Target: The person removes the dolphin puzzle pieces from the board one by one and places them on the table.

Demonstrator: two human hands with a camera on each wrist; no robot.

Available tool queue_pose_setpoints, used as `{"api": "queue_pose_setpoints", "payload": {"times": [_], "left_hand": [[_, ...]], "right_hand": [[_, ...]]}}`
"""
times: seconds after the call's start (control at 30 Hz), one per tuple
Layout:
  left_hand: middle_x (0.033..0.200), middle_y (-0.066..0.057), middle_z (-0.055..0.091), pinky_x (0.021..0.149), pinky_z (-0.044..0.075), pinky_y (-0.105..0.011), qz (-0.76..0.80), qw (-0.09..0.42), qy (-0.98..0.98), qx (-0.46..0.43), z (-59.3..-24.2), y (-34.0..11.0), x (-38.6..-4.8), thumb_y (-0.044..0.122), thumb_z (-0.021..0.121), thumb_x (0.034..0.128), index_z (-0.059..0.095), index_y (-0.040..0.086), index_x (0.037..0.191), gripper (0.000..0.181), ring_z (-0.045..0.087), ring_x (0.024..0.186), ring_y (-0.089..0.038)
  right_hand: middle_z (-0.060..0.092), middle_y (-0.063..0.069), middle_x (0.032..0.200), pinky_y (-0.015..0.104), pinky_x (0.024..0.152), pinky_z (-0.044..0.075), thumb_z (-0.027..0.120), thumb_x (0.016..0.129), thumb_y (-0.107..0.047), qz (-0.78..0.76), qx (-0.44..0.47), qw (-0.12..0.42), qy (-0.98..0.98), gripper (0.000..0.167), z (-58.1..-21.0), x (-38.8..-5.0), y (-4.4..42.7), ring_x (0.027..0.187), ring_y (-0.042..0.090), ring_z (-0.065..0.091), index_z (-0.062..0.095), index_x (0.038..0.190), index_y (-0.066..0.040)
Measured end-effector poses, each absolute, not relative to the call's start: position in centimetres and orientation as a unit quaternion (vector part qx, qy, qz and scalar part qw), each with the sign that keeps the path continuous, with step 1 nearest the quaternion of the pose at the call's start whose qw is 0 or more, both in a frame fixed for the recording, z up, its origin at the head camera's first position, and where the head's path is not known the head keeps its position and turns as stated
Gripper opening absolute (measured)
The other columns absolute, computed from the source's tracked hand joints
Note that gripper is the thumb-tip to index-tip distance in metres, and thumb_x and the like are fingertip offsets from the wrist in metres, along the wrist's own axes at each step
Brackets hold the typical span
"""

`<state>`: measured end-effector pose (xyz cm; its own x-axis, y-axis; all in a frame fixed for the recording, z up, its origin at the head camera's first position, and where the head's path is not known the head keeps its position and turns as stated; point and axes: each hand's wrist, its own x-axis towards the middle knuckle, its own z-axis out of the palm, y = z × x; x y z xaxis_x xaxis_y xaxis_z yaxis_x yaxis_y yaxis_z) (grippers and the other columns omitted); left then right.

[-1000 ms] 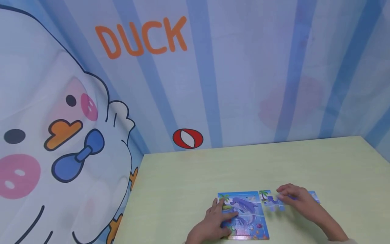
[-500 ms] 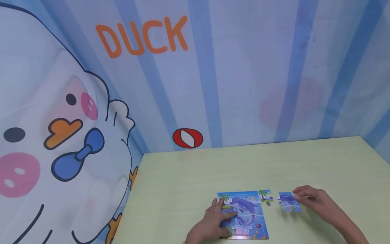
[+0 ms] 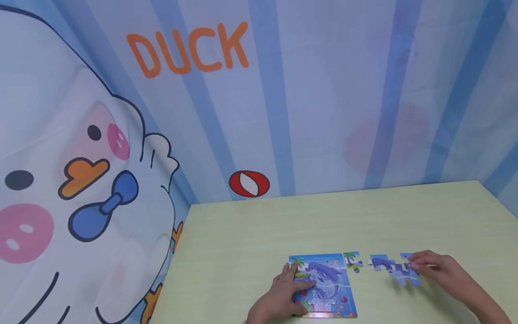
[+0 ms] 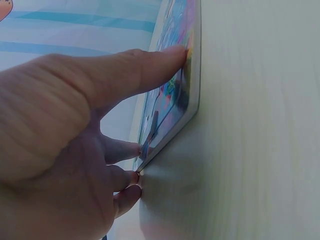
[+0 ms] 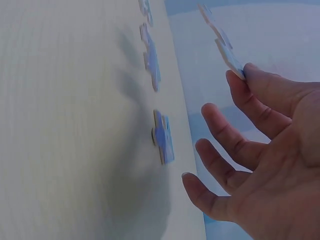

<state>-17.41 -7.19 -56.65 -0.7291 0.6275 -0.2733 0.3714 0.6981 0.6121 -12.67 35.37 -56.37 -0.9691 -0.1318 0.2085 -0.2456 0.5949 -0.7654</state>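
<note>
My left hand [image 3: 281, 294] rests spread on the left side of a dolphin jigsaw puzzle [image 3: 325, 288] lying flat on the table. In the left wrist view the thumb presses the picture near one edge, while the other fingertips touch around another edge. Above the table, my right hand [image 3: 441, 272] pinches a purple-and-blue puzzle piece [image 5: 230, 56] between thumb and index finger; its remaining fingers are loosely bent. Beneath and behind the held piece lies a blue piece [image 5: 164, 137], partly covered in the head view. A dolphin-back piece [image 3: 379, 262] lies left of it.
A palm-tree piece [image 3: 353, 259] lies just right of the puzzle's upper corner. The pale table [image 3: 243, 243] runs back to a striped blue cloth backdrop [image 3: 323, 112] with a printed duck [image 3: 154, 216] at left.
My right hand has moved right with the pinched piece, away from the palm-tree piece and past the dolphin-back piece, uncovering both. The left hand stays on the puzzle.
</note>
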Motion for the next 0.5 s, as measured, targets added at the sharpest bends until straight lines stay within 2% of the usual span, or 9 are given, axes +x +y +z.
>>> {"api": "queue_pose_setpoints", "payload": {"times": [0.1, 0.3, 0.5], "left_hand": [[0.164, -0.017, 0.023, 0.115, 0.022, -0.062, 0.268, 0.233, 0.89, 0.284, -56.7, -7.2, -17.4, 0.026, 0.084, 0.0839, 0.062, 0.033, 0.141, 0.061, 0.011, 0.152, -0.042], [0.164, -0.017, 0.024, 0.115, 0.023, -0.061, 0.263, 0.231, 0.893, 0.283, -56.6, -7.1, -17.3, 0.027, 0.084, 0.0836, 0.063, 0.033, 0.14, 0.061, 0.012, 0.152, -0.042], [0.164, -0.016, 0.025, 0.115, 0.024, -0.06, 0.252, 0.226, 0.898, 0.281, -56.3, -7.1, -17.2, 0.028, 0.085, 0.0829, 0.063, 0.034, 0.139, 0.061, 0.013, 0.152, -0.041]], "right_hand": [[0.068, -0.015, 0.101, 0.018, 0.071, 0.051, 0.069, 0.095, -0.004, 0.412, 0.089, 0.049, -0.906, 0.008, -56.5, -12.4, 36.3, 0.093, -0.011, 0.056, 0.076, 0.091, -0.004], [0.069, 0.011, 0.101, 0.019, 0.071, 0.049, 0.066, 0.096, -0.004, 0.375, 0.08, -0.001, -0.924, 0.01, -56.8, -12.1, 38.1, 0.091, -0.015, 0.049, 0.075, 0.091, -0.004], [0.068, 0.011, 0.101, 0.016, 0.073, 0.046, 0.069, 0.094, -0.005, 0.365, 0.091, -0.036, -0.926, 0.01, -57.2, -12.0, 39.1, 0.09, -0.012, 0.051, 0.075, 0.086, -0.007]]}}
